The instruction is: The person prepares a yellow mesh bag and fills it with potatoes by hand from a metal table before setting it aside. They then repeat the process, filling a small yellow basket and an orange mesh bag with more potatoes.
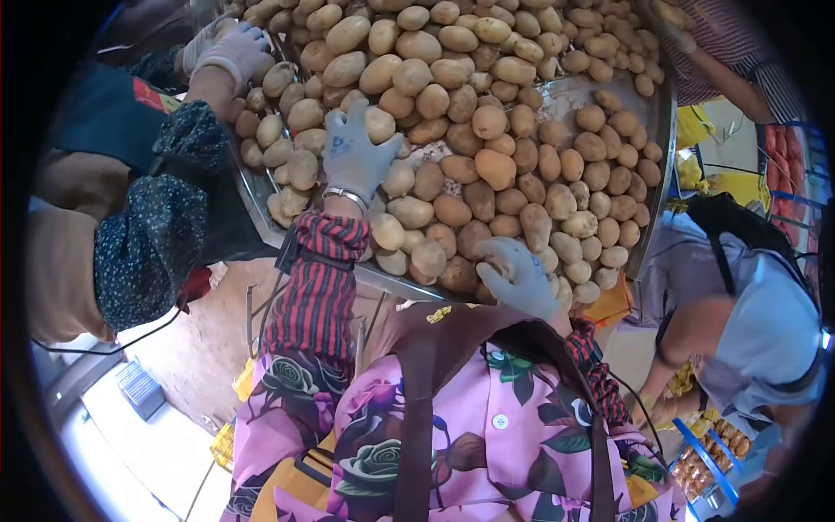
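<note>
1. We see a wide heap of potatoes [411, 76] on a metal tabletop [570, 94], directly in front of and around two gloved hands.
2. The left hand [357, 157] lies palm down among them, thumb and fingers spread, with a pale potato [380, 124] between thumb and forefinger; we cannot tell whether it is gripped.
3. The right hand [517, 274] is at the near edge of the heap, fingers curled and thumb bent inward; its palm is hidden, so we cannot tell whether it holds anything. Potatoes lie just beyond and beside it.
4. On the left, another person's gloved hand [233, 56] reaches the heap's edge. At the upper right we find a third person's arm [731, 83], and at the right a person in a pale hat [765, 317] bends down.
5. A brown apron [413, 391] crosses the foreground, below the potatoes.
6. For containers, we note the tabletop's raised rim around the potatoes, filled red net bags [783, 165] at the far right, and yellow bags [693, 126] nearby, contents unclear.
</note>
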The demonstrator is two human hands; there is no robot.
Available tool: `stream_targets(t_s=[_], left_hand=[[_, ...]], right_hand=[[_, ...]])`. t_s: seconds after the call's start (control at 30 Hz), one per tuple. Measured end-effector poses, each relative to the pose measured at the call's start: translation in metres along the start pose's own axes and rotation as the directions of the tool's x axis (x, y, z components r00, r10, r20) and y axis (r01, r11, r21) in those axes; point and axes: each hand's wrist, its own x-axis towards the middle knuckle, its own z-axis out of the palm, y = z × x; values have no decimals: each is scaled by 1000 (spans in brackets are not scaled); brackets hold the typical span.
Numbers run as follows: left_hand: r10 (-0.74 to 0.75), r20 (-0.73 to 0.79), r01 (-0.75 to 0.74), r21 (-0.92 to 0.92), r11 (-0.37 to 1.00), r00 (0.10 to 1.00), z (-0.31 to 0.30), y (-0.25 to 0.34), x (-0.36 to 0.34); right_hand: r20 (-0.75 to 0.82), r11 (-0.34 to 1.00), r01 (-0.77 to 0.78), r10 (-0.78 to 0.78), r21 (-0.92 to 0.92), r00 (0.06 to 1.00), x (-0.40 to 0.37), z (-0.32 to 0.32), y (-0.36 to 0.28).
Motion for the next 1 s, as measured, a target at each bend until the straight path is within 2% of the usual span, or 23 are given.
stream_targets(t_s=[0.03,0.1,0.13,0.17,0.2,0.27,0.3,0.37,0.4,0.43,0.47,0.5,0.53,0.57,0.6,0.67,0.7,0.77,0.8,0.83,0.9,0.97,1.0], left_hand=[[12,-22,-12,-12,1000,1000,1,1,6],[108,123,-56,-370,927,987,-9,-17,-1],[106,0,-95,-435,895,994,-7,-29,-16],[53,105,23,-617,787,993,-26,-15,-34],[16,226,166,-758,631,974,-44,0,-55],[146,491,482,-871,91,859,-54,-1,-86],[135,485,477,-874,91,864,-54,3,-100],[203,650,604,-484,-633,733,-45,15,-124],[200,646,600,-486,-636,736,-38,18,-133],[72,529,524,-797,-301,846,-29,19,-143],[16,357,353,-930,102,934,-23,18,-149],[12,357,355,-931,88,934,-17,16,-150],[-16,378,370,-912,-179,926,-11,13,-149],[-37,404,349,-830,-434,914,-8,11,-148],[-38,401,343,-827,-445,915,-9,10,-140],[19,445,445,-895,15,895,-19,8,-116],[22,439,439,-898,10,898,-22,5,-109],[-21,599,559,-757,-338,800,-27,-5,-96],[-13,707,619,-628,-472,707,-35,-13,-89],[-20,712,620,-625,-475,702,-39,-15,-88],[4,562,544,-798,-259,827,-43,-17,-88],[2,579,558,-784,-274,815,-43,-23,-94],[25,615,566,-709,-421,788,-43,-26,-96]], right_hand=[[-6,1000,10,-10,8,1000,6,-5,0],[-17,998,57,-58,-36,998,30,-13,1],[-74,982,182,-185,-40,980,49,-18,-1],[-121,958,285,-288,-42,950,67,-22,-5],[-138,938,324,-339,-122,931,90,-27,-14],[-204,878,389,-451,-280,869,151,-29,-32],[-254,841,408,-507,-357,824,179,-24,-38],[-210,767,397,-555,-505,805,226,-6,-37],[-167,672,366,-590,-643,790,238,0,-34],[-161,670,369,-590,-644,792,239,4,-34],[-160,715,383,-564,-585,810,236,7,-32],[-155,754,393,-540,-527,827,234,8,-30],[-102,745,530,-613,-405,783,228,7,-28],[-89,741,530,-612,-411,786,216,9,-26],[34,729,489,-541,-478,840,193,10,-33],[149,701,453,-452,-551,880,159,18,-30],[115,712,427,-443,-557,889,148,26,-14],[96,718,414,-440,-560,893,151,24,-8],[111,818,368,-358,-442,927,156,17,-18],[135,899,300,-271,-318,953,162,11,-30],[15,804,485,-511,-344,859,197,8,-61],[-1,734,542,-594,-410,804,247,18,-67],[58,593,570,-663,-569,747,273,27,-62]])
